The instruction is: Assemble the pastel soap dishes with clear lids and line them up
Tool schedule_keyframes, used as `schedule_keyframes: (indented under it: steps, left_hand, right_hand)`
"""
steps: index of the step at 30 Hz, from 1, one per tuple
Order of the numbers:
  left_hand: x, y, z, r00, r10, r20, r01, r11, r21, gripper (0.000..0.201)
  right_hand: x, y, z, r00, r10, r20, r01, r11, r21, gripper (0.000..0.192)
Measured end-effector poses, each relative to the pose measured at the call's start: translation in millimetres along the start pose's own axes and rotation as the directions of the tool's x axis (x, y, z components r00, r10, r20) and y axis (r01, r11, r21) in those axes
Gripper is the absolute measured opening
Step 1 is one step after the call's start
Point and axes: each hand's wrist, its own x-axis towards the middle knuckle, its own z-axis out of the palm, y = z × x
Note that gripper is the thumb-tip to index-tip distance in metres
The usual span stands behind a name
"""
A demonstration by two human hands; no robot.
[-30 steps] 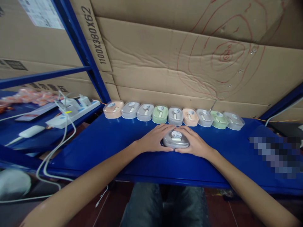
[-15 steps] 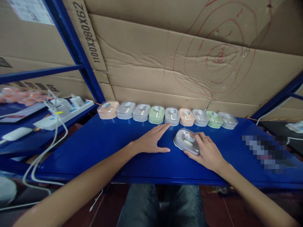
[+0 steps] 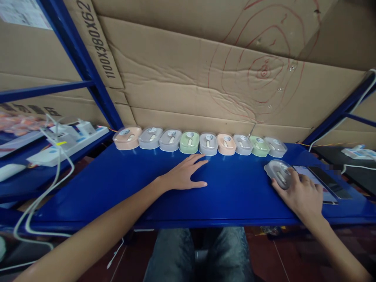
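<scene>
Toward the right of the blue table, my right hand grips a small grey rounded box with a clear lid and a round sticker. Its thumb is at the box's front and its fingers are over the right side. My left hand is open, fingers spread, low over the table and holding nothing. Its fingertips are just in front of the row of similar boxes, nearest a grey box and a green box. Others in the row include an orange box at the left end and a grey box at the right end.
A cardboard wall with red drawn rings rises behind the blue table. A phone-like dark slab lies at the right. On the left shelf are a white power strip and loose white cables.
My right hand has moved right with the grey box, away from my left hand. My left hand stays almost in place, its fingers spread wider. The view has shifted slightly.
</scene>
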Motion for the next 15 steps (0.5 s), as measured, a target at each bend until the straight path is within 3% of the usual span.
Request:
schedule_keyframes:
  steps: [5,15]
  left_hand:
    - [0.6,1.5,-0.8,1.0,-0.007,0.01,0.007,0.999,0.042,0.089]
    - [1.2,-2.3,1.0,1.0,0.005,-0.007,-0.005,1.0,0.024,0.081]
  right_hand:
    - [-5.8,8.3,-2.1,0.996,0.088,0.032,-0.085,0.994,-0.072,0.079]
    - [2.8,8.8,0.0,0.99,0.122,0.064,-0.119,0.992,-0.047,0.083]
